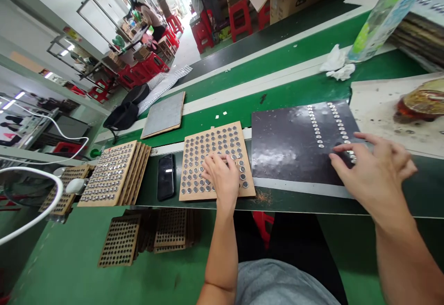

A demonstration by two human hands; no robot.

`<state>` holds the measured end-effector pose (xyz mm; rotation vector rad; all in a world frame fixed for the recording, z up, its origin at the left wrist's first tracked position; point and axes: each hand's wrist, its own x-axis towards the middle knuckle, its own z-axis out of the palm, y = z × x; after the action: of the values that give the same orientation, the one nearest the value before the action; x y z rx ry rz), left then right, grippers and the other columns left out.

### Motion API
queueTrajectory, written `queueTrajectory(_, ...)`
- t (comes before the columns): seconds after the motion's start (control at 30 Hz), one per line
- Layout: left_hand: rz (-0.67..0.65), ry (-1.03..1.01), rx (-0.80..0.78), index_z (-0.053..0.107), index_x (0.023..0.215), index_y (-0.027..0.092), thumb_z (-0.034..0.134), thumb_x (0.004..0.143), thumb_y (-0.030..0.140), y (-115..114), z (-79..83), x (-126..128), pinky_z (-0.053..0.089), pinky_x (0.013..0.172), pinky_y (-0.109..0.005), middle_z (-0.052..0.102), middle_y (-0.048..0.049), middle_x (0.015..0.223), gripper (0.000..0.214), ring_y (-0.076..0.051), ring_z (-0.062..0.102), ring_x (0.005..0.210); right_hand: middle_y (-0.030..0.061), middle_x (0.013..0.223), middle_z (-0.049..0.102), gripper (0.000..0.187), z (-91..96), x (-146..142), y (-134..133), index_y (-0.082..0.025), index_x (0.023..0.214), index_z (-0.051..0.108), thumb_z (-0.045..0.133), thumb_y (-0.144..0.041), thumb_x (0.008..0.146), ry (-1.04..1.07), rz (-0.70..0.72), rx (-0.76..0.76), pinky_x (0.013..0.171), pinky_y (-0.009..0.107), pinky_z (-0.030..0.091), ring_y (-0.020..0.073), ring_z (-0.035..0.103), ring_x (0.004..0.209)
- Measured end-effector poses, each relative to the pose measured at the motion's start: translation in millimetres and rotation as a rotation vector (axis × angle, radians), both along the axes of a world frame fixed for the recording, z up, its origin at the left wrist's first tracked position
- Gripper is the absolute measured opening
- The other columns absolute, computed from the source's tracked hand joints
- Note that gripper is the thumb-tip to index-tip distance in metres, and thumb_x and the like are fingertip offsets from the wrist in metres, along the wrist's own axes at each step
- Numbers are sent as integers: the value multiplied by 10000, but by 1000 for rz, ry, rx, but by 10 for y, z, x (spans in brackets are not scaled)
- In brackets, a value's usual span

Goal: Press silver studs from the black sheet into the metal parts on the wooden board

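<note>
My left hand (222,177) rests palm down on a wooden tray (194,189) whose round holes hold several small metal discs; its fingers are bent over the discs, and whether they pinch one is hidden. My right hand (373,168) hovers with fingers spread over the near right corner of a dark plate (284,143). Two rows of small shiny discs (328,122) run across that plate, and my fingertips touch the near end of the right row.
A black phone (165,176) lies left of the tray. A stack of filled wooden trays (113,173) sits further left. More holed trays (120,241) lie on a lower shelf. A grey board (163,114), crumpled tissue (336,63) and a tape roll (421,101) lie behind.
</note>
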<state>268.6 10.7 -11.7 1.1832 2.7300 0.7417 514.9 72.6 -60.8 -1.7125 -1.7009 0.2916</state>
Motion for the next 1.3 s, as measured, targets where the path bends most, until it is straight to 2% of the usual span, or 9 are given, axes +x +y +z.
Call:
queueTrajectory(0.13,-10,-28,72,534,856,216,480,952,266,-116,43,-8,324,1037,-613,562,-121,1091,121,-341,490,1189,144,1351,553,112,-33,34,235,-212,793,655,684,-298,859,-32,98,-73,1038,687,223,450,345,1343)
queueTrajectory(0.23,-57,-65,118,554,840,220,516,944,282,-206,57,47,322,1047,-597,578,-96,1070,128,-308,518,1133,158,1272,579,199,-10,17,358,-197,762,661,656,-355,882,-15,132,-98,984,659,240,441,360,1302)
queueTrajectory(0.37,-172,-262,290,587,816,222,570,932,293,-305,50,207,343,1054,-515,583,-65,1016,138,-259,531,1080,162,1168,625,307,55,-29,352,-175,679,653,627,-392,894,43,158,-76,939,652,257,436,406,1240)
queueTrajectory(0.47,-287,-517,363,624,828,213,588,939,312,-352,59,357,413,964,-400,576,-55,966,153,-219,549,1002,135,1081,651,301,150,-144,114,-200,731,693,633,-451,886,134,246,-39,960,617,324,387,501,1158)
queueTrajectory(0.53,-346,-694,378,647,843,207,600,941,330,-376,79,444,429,917,-358,573,-48,937,165,-201,556,959,84,1053,658,253,245,-277,-140,-237,835,703,612,-461,911,220,359,-10,967,496,424,291,584,1076)
queueTrajectory(0.67,-393,-906,397,640,826,197,623,935,384,-434,138,537,426,893,-338,555,-40,919,217,-190,548,932,42,1007,653,48,436,-558,-607,-247,923,663,651,-291,937,531,490,58,865,351,510,199,642,954)
queueTrajectory(0.97,-429,-967,444,606,780,201,633,930,477,-522,223,515,417,829,-309,524,-28,868,315,-179,519,879,20,940,670,164,491,-758,-837,-255,965,633,643,-99,916,644,488,124,794,319,540,169,648,906)
queueTrajectory(1.13,-448,-852,440,582,805,203,594,962,448,-531,224,522,421,854,-325,517,-38,895,291,-188,522,904,26,933,677,188,495,-817,-912,-252,963,644,654,-77,893,643,440,166,827,342,557,178,655,903)
queueTrajectory(1.3,-462,-749,479,525,836,214,490,1017,416,-547,190,540,428,851,-335,493,-39,898,274,-195,514,906,75,1082,671,160,549,-840,-963,-243,1070,664,642,-184,922,831,461,-43,731,290,612,180,690,893)
